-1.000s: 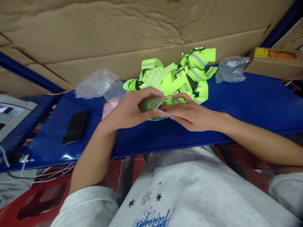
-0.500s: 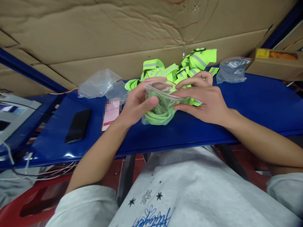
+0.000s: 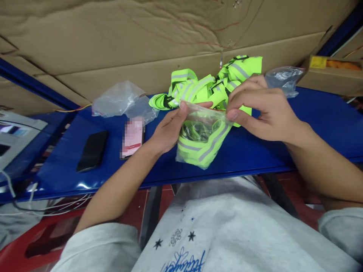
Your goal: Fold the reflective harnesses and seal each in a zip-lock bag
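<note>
A clear zip bag point(image 3: 183, 155) hangs between my hands over the front of the blue table. Inside it lies a coiled neon-yellow reflective strap point(image 3: 214, 143) with grey stripes. My left hand point(image 3: 172, 126) is closed on the bag's left upper corner, thumb in front and fingers behind. My right hand point(image 3: 261, 105) pinches the upper right corner between thumb and forefinger. The top edge is drawn fairly straight between them. Behind the bag sits a heap of more neon-yellow reflective straps point(image 3: 195, 88) with black parts, partly covered by my right hand.
Loose clear bags point(image 3: 119, 99) lie at the left back, and another clear bag point(image 3: 285, 81) at the right by a cardboard box point(image 3: 329, 77). A black phone point(image 3: 93, 151) and a phone with a lit pink screen point(image 3: 132, 138) rest on the blue table point(image 3: 320, 124). Cardboard point(image 3: 113, 45) stands behind.
My right hand has moved right and now pinches the bag's corner. The bag's mouth, gaping before, is pulled straight. The bag sits lower and nearer me, with the strap in it more spread.
</note>
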The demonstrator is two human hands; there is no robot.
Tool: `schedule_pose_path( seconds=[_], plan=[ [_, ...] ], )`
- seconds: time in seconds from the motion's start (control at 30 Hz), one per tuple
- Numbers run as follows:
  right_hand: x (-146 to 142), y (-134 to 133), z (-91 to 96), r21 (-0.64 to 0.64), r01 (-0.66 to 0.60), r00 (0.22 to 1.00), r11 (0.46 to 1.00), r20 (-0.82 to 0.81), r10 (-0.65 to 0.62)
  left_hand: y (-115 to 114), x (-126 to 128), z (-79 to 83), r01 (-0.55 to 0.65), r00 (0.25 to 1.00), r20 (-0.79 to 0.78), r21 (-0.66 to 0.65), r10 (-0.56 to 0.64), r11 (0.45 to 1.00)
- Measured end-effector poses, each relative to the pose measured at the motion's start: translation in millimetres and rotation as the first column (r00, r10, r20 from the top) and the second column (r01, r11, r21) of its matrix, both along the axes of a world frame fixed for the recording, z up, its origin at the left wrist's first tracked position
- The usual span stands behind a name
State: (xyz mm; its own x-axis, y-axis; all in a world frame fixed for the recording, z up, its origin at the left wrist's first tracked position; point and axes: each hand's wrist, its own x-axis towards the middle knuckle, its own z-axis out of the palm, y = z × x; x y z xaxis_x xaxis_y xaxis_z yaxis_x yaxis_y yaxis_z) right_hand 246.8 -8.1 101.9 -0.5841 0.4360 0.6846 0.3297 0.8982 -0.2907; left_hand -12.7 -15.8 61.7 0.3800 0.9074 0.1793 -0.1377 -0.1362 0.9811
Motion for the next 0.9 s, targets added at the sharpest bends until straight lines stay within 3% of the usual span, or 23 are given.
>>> schedule_pose_path(
  seconds=[0.1,0.17,0.23,0.4,0.53,0.67,0.77,0.9],
  plan=[
    [1,8,-2.2,-0.269,-0.002,0.996,0.963,-0.092,-0.023,-1,-2,-1.3,0.051,0.999,-0.019,0.028,-0.051,0.998],
    [3,18,-6.0,-0.462,-0.042,0.989,0.886,-0.146,-0.029,-2,0,-3.2,0.098,0.995,-0.019,-0.023,-0.098,0.995],
    [4,25,-10.4,-0.582,-0.100,0.993,0.807,-0.111,0.043,-5,4,-6.0,0.105,0.994,-0.027,-0.126,-0.109,0.986],
    [-6,22,-18.3,-0.623,-0.241,0.962,0.744,-0.050,0.270,-11,15,-12.5,0.176,0.971,-0.083,-0.384,-0.223,0.906],
    [-11,9,-25.4,-0.675,-0.292,0.946,0.677,-0.100,0.309,-13,16,-13.2,0.293,0.906,-0.170,-0.408,-0.387,0.865],
    [-9,8,-35.3,-0.735,-0.313,0.934,0.602,-0.125,0.334,-11,16,-11.2,0.471,0.792,-0.221,-0.371,-0.569,0.801],
    [-8,12,-41.0,-0.727,-0.297,0.943,0.620,-0.123,0.308,-8,15,-9.4,0.500,0.760,-0.252,-0.360,-0.598,0.787],
    [-10,12,-43.4,-0.648,-0.219,0.975,0.729,-0.166,0.145,-6,11,-7.0,0.383,0.840,-0.221,-0.405,-0.496,0.830]
  ],
)
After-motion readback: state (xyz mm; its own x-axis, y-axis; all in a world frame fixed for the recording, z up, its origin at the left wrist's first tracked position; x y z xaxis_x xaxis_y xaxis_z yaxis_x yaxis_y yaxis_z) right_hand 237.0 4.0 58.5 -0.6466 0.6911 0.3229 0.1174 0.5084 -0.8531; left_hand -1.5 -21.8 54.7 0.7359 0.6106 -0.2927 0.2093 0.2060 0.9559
